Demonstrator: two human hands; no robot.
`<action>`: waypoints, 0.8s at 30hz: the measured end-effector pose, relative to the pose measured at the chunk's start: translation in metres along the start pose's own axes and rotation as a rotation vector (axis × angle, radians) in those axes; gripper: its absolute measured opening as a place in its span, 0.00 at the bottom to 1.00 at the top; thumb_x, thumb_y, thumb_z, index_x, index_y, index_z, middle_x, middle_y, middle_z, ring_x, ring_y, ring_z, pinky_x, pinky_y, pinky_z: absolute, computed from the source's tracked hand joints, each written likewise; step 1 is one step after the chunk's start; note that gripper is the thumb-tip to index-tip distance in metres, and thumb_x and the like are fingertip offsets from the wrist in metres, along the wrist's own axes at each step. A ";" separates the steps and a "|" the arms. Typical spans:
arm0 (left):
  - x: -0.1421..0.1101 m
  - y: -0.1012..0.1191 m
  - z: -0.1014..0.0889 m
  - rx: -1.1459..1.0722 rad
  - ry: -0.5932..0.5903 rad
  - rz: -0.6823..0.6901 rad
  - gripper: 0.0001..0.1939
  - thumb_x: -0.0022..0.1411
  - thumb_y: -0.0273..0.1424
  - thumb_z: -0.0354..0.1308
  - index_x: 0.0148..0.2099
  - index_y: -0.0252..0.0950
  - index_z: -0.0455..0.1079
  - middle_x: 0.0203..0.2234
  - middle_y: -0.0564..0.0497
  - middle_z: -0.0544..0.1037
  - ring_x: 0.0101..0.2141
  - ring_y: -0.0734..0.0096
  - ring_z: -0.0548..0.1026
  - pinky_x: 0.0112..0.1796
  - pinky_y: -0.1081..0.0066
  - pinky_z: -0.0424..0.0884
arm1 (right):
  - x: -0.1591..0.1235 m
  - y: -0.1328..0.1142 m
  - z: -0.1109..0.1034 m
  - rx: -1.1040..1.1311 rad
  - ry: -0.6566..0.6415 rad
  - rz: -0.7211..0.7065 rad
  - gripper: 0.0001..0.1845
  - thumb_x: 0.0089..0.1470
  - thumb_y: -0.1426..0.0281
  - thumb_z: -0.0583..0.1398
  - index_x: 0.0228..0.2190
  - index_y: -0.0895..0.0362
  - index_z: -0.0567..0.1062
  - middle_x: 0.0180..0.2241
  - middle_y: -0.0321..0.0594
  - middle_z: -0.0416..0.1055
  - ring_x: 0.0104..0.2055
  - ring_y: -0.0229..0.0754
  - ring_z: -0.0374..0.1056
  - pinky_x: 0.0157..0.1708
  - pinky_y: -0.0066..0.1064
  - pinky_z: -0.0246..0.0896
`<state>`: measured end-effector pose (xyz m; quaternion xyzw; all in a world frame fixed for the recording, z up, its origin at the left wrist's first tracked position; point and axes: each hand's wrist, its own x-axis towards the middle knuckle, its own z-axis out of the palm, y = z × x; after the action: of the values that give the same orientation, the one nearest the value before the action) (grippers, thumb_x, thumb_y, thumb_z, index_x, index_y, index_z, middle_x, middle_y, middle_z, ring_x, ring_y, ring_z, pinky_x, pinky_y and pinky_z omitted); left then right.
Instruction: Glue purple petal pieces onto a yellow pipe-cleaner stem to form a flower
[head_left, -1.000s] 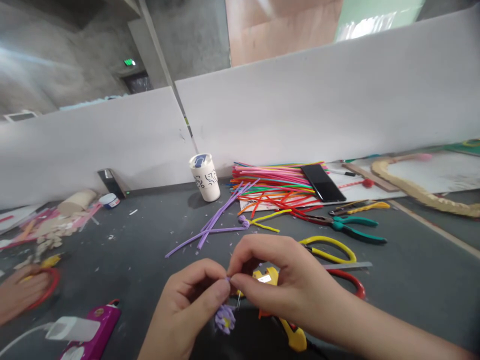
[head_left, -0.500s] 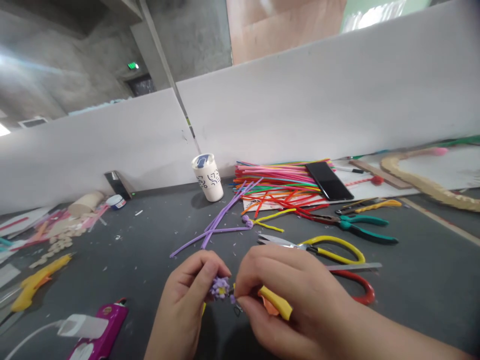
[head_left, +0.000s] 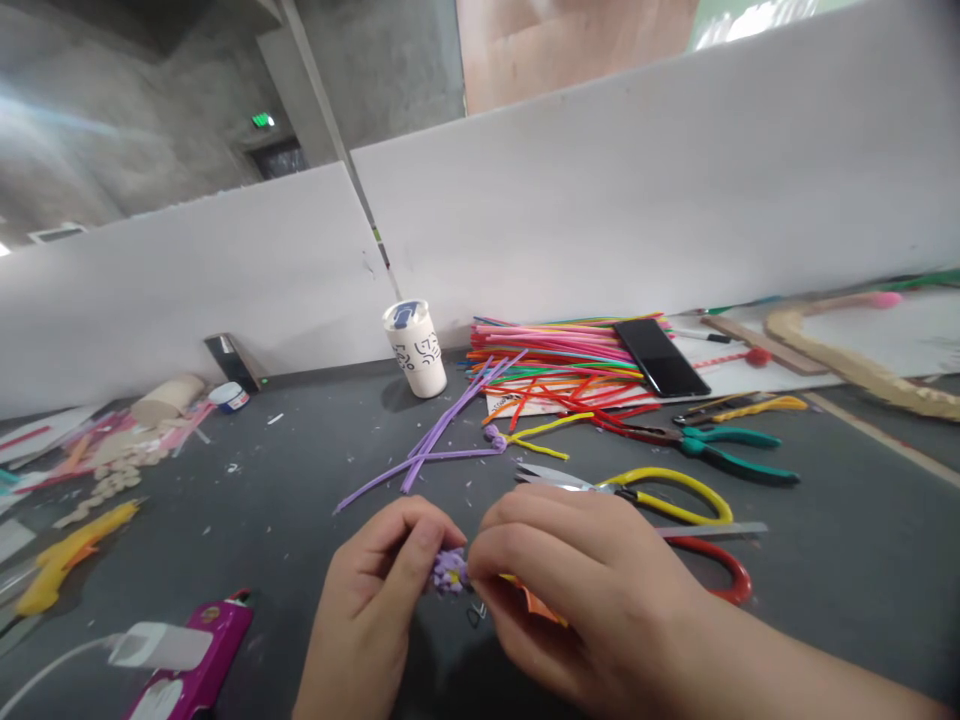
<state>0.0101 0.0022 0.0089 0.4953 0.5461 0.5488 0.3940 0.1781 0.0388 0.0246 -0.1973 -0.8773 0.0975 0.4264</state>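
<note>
Our left hand [head_left: 375, 610] grasps a small purple flower with a yellow centre [head_left: 450, 572], its grip closed with thumb and bent fingers at the flower's left side. Our right hand [head_left: 574, 590] is curled against the flower's right side; its fingertips are hidden, so we cannot tell what that grip holds. The flower is between both hands, over the tabletop [head_left: 292, 560]. Just beyond, we have scissors with one yellow and one red handle [head_left: 724, 500], purple pipe cleaners [head_left: 455, 410] and teal-handled pliers [head_left: 739, 438]. Farther back, a black phone [head_left: 662, 357] overlaps a multicoloured pipe-cleaner bundle [head_left: 551, 342], near a lidded cup [head_left: 418, 355].
</note>
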 end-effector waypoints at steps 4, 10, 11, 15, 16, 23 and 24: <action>0.000 0.000 0.000 0.018 -0.001 0.014 0.14 0.61 0.39 0.61 0.25 0.39 0.75 0.21 0.56 0.72 0.25 0.71 0.68 0.29 0.74 0.63 | -0.001 -0.001 0.000 -0.036 -0.015 -0.018 0.12 0.60 0.79 0.53 0.29 0.60 0.74 0.26 0.39 0.72 0.27 0.37 0.63 0.28 0.27 0.60; 0.000 -0.001 0.001 0.050 0.025 0.019 0.14 0.61 0.39 0.60 0.25 0.40 0.75 0.21 0.55 0.73 0.26 0.69 0.69 0.29 0.74 0.64 | 0.000 0.001 -0.001 -0.019 -0.078 -0.036 0.11 0.61 0.79 0.53 0.30 0.60 0.73 0.27 0.39 0.72 0.27 0.38 0.63 0.26 0.28 0.59; 0.000 -0.001 0.001 0.057 0.033 0.022 0.13 0.61 0.38 0.60 0.25 0.40 0.75 0.21 0.55 0.73 0.26 0.69 0.69 0.29 0.74 0.63 | 0.000 0.002 0.000 -0.016 -0.075 -0.031 0.11 0.61 0.78 0.53 0.31 0.59 0.73 0.27 0.39 0.72 0.27 0.38 0.64 0.27 0.28 0.59; 0.001 0.000 0.001 0.080 0.057 0.039 0.13 0.60 0.37 0.61 0.25 0.40 0.75 0.20 0.55 0.73 0.25 0.70 0.68 0.28 0.74 0.63 | 0.000 0.002 -0.001 -0.014 -0.038 -0.008 0.09 0.60 0.78 0.54 0.32 0.59 0.73 0.28 0.39 0.73 0.28 0.38 0.65 0.28 0.27 0.60; 0.001 0.000 0.001 0.083 0.057 0.038 0.13 0.60 0.37 0.61 0.25 0.39 0.74 0.20 0.55 0.73 0.25 0.70 0.68 0.29 0.74 0.63 | 0.000 0.002 -0.001 -0.018 -0.036 -0.011 0.09 0.60 0.78 0.54 0.32 0.59 0.74 0.28 0.39 0.73 0.28 0.38 0.66 0.28 0.27 0.61; 0.001 -0.001 0.001 0.107 0.034 0.044 0.13 0.61 0.37 0.59 0.25 0.40 0.75 0.21 0.56 0.73 0.25 0.70 0.69 0.29 0.75 0.64 | -0.001 0.004 0.000 -0.070 -0.063 -0.066 0.12 0.58 0.79 0.52 0.29 0.61 0.75 0.27 0.41 0.73 0.26 0.39 0.65 0.25 0.30 0.60; 0.001 -0.001 0.001 0.107 0.032 0.046 0.13 0.61 0.37 0.59 0.25 0.40 0.75 0.21 0.55 0.73 0.25 0.70 0.69 0.29 0.75 0.64 | -0.002 0.004 0.001 -0.083 -0.063 -0.074 0.13 0.59 0.79 0.52 0.28 0.61 0.75 0.26 0.41 0.73 0.26 0.39 0.65 0.24 0.30 0.60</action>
<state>0.0109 0.0037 0.0083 0.5193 0.5694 0.5356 0.3454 0.1794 0.0417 0.0215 -0.1792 -0.9003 0.0516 0.3933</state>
